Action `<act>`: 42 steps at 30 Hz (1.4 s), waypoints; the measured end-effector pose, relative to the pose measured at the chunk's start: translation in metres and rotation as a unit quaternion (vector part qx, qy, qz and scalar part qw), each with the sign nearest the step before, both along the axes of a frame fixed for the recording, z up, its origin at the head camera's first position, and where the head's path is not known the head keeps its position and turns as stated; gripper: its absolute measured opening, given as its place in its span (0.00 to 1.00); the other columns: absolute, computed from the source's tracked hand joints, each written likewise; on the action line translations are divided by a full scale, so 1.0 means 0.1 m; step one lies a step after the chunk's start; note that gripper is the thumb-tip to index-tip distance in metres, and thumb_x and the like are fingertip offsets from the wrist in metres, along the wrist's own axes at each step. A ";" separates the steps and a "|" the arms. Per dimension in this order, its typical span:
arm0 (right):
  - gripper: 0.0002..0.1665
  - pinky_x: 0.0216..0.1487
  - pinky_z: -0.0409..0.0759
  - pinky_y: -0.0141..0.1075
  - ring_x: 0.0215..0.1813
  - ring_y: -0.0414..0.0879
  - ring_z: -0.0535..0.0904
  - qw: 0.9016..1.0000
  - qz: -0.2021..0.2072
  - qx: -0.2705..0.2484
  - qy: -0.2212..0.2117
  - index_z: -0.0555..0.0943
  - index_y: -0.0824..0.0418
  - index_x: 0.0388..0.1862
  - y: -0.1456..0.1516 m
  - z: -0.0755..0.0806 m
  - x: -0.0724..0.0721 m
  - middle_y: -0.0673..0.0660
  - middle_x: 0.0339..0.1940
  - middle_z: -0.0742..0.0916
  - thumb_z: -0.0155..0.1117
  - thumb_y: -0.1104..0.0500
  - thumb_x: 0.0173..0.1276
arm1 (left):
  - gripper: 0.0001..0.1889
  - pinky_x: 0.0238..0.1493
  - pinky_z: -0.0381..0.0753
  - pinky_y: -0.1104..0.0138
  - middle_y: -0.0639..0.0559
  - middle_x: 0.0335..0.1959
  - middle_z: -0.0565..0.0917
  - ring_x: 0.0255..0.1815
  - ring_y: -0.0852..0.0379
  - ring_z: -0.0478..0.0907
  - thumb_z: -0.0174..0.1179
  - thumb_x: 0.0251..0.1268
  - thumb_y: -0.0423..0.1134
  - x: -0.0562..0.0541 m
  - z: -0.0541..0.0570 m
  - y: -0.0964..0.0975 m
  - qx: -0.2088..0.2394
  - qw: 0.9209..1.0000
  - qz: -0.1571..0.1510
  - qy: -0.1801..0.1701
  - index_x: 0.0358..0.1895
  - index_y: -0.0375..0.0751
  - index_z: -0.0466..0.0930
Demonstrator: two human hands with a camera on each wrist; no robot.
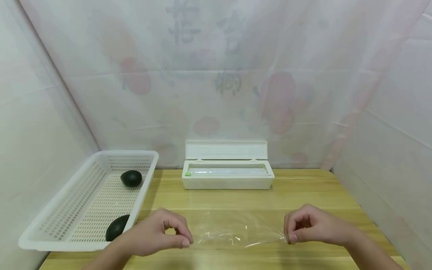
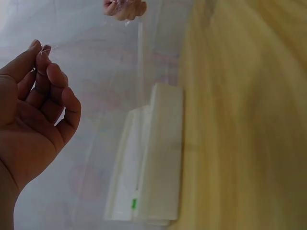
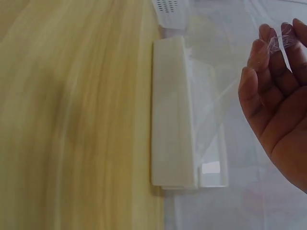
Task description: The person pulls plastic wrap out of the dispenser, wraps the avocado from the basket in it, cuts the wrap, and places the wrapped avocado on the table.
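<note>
A sheet of clear plastic wrap (image 1: 233, 234) stretches between the two hands over the wooden table, glinting along its near edge. My left hand (image 1: 160, 232) pinches one end between thumb and fingertips. At the other end, my right hand (image 1: 315, 227) pinches the wrap the same way; in the right wrist view bunched film shows at the fingertips (image 3: 283, 43). Behind the sheet, at the back of the table, stands a white wrap dispenser box (image 1: 227, 182) with its lid (image 1: 226, 150) raised. Inside lies a roll of film (image 1: 227, 171), and a small green piece (image 1: 188, 174) sits at its left front.
A white perforated basket (image 1: 30, 236) stands on the left, holding two dark green avocados, one (image 1: 131, 178) toward the back and one (image 1: 117, 227) near the front, partly behind the basket's rim. A printed pale curtain (image 1: 216, 108) hangs behind the wooden table (image 1: 310, 187).
</note>
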State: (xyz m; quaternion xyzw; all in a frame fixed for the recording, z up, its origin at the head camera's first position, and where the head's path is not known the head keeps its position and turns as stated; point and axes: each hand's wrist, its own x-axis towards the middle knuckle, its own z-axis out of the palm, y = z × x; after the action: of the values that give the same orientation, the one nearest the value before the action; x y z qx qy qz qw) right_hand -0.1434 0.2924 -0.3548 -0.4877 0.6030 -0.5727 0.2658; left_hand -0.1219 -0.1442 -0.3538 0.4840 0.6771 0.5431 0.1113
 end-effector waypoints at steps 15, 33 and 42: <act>0.09 0.33 0.82 0.32 0.36 0.33 0.75 0.998 -0.025 0.061 -0.009 0.80 0.70 0.34 -0.04 -0.41 0.13 0.67 0.32 0.82 0.54 0.77 0.66 | 0.06 0.40 0.85 0.65 0.38 0.30 0.85 0.36 0.72 0.79 0.62 0.67 0.32 0.13 -0.40 0.13 -0.038 0.995 -0.037 -0.088 0.38 0.32 0.86; 0.07 0.40 0.81 0.31 0.41 0.32 0.78 0.978 -0.120 0.158 0.064 0.86 0.55 0.32 -0.08 -0.95 0.30 0.48 0.34 0.87 0.65 0.67 0.65 | 0.05 0.29 0.81 0.74 0.66 0.27 0.85 0.27 0.76 0.77 0.65 0.64 0.39 0.16 -0.97 -0.08 -0.188 0.975 0.045 -0.107 0.33 0.45 0.88; 0.07 0.31 0.77 0.25 0.35 0.24 0.70 0.962 -0.134 0.179 0.158 0.89 0.50 0.35 -0.09 -1.04 0.35 0.45 0.28 0.84 0.68 0.63 0.64 | 0.01 0.30 0.78 0.76 0.71 0.28 0.81 0.28 0.76 0.75 0.66 0.61 0.40 0.23 -0.98 -0.14 -0.243 0.965 0.093 -0.030 0.32 0.53 0.86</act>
State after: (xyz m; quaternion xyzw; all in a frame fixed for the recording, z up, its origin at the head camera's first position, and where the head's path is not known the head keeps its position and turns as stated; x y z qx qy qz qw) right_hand -0.1086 0.2838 -0.4585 -0.4308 0.7900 -0.4012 0.1712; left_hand -0.0986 -0.1582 -0.4514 0.3612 0.8271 0.3841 0.1947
